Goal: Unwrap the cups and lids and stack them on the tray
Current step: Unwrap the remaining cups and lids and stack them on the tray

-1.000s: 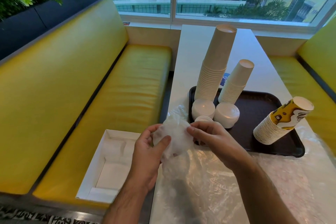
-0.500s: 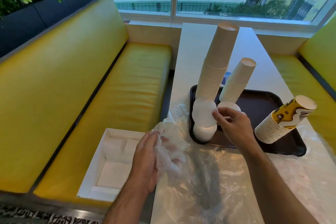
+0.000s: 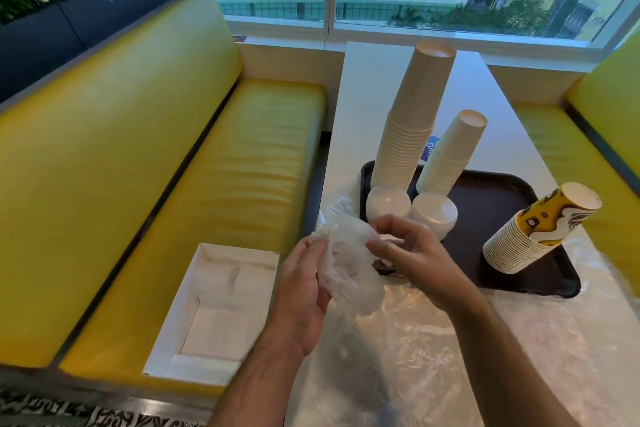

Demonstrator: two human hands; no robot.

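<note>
A: Fingers?
B: Left hand (image 3: 301,291) and right hand (image 3: 412,253) both pinch the crumpled clear plastic wrapper (image 3: 346,263), palms facing.
A: Location?
B: Above the white table's (image 3: 367,87) near edge, beside the dark brown tray (image 3: 502,198).

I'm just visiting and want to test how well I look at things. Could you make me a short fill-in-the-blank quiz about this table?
1. Both hands hold a crumpled piece of clear ____.
2. The tray carries ____ stacks of paper cups.
3. The patterned cup stack leans over, and its colour is white and ____.
4. The open white box sits on the yellow ____.

Missing words: plastic; three; yellow; bench
</note>
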